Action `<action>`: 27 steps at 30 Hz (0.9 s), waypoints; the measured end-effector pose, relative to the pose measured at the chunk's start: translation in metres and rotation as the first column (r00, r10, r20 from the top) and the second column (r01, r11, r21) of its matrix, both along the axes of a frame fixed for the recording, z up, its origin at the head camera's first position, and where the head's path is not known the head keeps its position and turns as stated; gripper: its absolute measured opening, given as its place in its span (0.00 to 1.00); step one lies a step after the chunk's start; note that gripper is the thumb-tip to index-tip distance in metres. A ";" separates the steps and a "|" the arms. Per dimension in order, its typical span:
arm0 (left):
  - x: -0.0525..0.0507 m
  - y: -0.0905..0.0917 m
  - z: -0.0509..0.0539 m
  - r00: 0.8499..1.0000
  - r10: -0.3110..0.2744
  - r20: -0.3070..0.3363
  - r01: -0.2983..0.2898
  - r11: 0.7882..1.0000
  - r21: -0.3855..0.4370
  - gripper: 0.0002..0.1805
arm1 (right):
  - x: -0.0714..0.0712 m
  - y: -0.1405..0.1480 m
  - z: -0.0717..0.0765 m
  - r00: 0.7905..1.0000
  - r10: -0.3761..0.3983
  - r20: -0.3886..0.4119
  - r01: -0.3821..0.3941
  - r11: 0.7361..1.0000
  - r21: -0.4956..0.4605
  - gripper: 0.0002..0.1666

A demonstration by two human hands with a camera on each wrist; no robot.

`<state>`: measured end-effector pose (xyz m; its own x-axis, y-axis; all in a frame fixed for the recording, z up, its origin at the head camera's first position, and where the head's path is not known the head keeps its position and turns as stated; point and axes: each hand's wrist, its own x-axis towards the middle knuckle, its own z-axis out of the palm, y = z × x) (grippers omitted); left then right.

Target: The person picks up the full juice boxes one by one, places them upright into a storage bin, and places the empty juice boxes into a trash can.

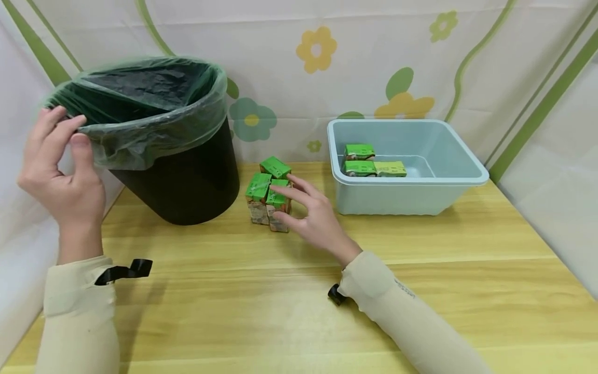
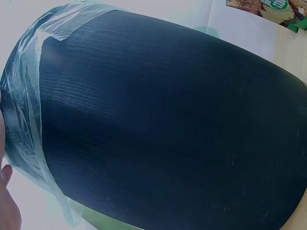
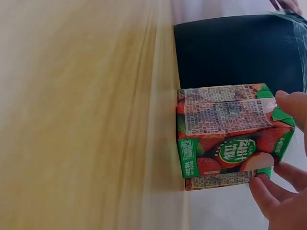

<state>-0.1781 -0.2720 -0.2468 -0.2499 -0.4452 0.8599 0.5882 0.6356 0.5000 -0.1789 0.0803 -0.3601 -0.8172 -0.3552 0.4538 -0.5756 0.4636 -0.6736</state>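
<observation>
In the head view, several green-topped juice boxes point(image 1: 258, 188) stand together at mid-table. My right hand point(image 1: 317, 218) is at the front right box, fingertips at its top and thumb at its front. The right wrist view shows the thumb and bent fingers of my right hand point(image 3: 288, 191) at opposite edges of the strawberry-pictured box point(image 3: 230, 151). A black bin point(image 1: 187, 182) with a translucent green liner point(image 1: 154, 137) stands on the left. Against its liner-covered rim, my left hand point(image 1: 65, 166) rests with bent, spread fingers; the left wrist view shows the dark bin wall point(image 2: 168, 115) and part of that hand.
At the right stands a light blue tub point(image 1: 388, 197), with two green-topped boxes point(image 1: 359, 151) and a yellow-green one point(image 1: 391, 169) lying inside. A flower-patterned cloth point(image 1: 280, 41) hangs behind the wooden table point(image 1: 233, 301).
</observation>
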 end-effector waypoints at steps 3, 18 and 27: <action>0.002 -0.002 -0.001 1.000 0.003 0.011 -0.003 1.000 0.008 0.25 | -0.002 -0.003 0.000 1.000 -0.001 0.004 0.001 1.000 0.005 0.29; 0.002 -0.004 -0.002 0.999 0.018 0.043 -0.018 1.000 -0.002 0.23 | -0.001 -0.007 0.001 1.000 -0.022 0.000 0.022 0.999 0.044 0.24; 0.004 0.000 0.001 0.999 0.017 0.042 -0.016 1.000 -0.009 0.25 | 0.003 -0.005 0.008 0.999 -0.030 -0.013 0.031 0.997 0.073 0.23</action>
